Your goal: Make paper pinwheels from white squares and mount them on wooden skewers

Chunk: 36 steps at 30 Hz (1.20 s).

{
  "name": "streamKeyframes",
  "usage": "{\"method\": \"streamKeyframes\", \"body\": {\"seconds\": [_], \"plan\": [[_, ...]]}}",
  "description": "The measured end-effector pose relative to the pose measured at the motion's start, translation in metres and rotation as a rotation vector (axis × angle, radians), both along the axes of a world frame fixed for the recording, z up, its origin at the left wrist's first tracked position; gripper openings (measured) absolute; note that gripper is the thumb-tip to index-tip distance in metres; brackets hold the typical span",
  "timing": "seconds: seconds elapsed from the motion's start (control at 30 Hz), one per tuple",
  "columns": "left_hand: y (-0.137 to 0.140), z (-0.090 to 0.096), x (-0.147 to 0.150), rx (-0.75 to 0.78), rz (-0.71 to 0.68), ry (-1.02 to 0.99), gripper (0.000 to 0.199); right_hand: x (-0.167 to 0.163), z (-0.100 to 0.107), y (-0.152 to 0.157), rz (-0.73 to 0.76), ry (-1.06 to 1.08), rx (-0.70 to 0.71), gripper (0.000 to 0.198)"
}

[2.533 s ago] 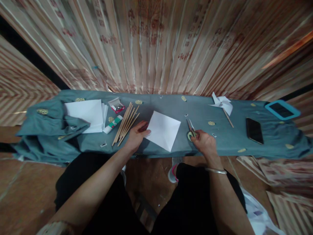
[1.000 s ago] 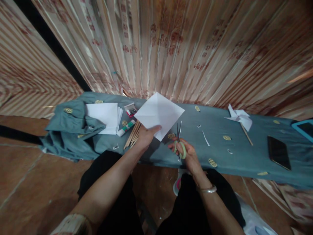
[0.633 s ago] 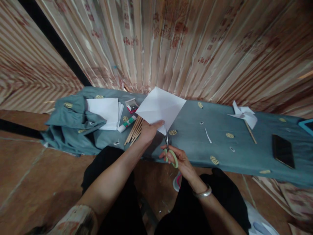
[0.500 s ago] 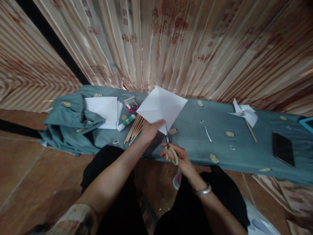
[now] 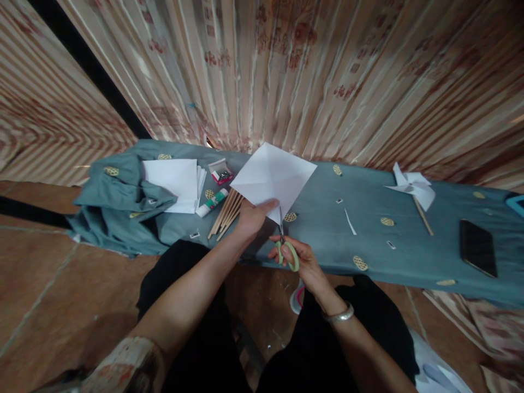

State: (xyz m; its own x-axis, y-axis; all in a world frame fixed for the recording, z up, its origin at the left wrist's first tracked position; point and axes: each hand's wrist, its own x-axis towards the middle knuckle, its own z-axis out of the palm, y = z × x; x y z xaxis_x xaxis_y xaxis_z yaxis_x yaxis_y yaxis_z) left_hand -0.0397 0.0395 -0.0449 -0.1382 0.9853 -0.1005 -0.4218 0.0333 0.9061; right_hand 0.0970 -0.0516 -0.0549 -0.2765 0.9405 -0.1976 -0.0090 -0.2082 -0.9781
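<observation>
My left hand (image 5: 252, 217) grips a square sheet of white paper (image 5: 273, 173) near its lower corner, thumb on top. The sheet is turned like a diamond and shows crease lines. My right hand (image 5: 301, 256) is closed around the green handles of a pair of scissors (image 5: 290, 256). Their blades point away from me and meet the paper's lower edge, just right of my left thumb. Whether the blades are fully closed is too small to tell. Under the sheet's left side lies a bundle of wooden sticks (image 5: 225, 217).
Left of the sticks lie a glue stick (image 5: 212, 202), an open small box of pins (image 5: 221, 173) and a stack of white paper (image 5: 174, 183). To the right are a paper strip (image 5: 350, 222), a paper pinwheel (image 5: 413, 185) on a stick and a black phone (image 5: 477, 248). A teal cloth (image 5: 323, 245) covers the table.
The view has shifted slightly. Both hands keep their holds, and the scissors stay at the paper's lower edge with hardly any visible movement.
</observation>
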Motion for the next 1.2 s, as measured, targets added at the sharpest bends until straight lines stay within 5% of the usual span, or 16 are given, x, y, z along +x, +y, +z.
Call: {"method": "streamKeyframes", "body": {"seconds": [0.27,1.2], "plan": [[0.0001,-0.0014,-0.0001,-0.001,0.005,0.030,0.054,-0.0003,-0.0004,0.0008,0.000,-0.014,0.010,0.050],[0.0001,-0.0024,0.0006,-0.044,-0.017,-0.011,0.038,-0.0048,-0.0004,-0.0001,-0.027,0.007,-0.018,0.050]]}}
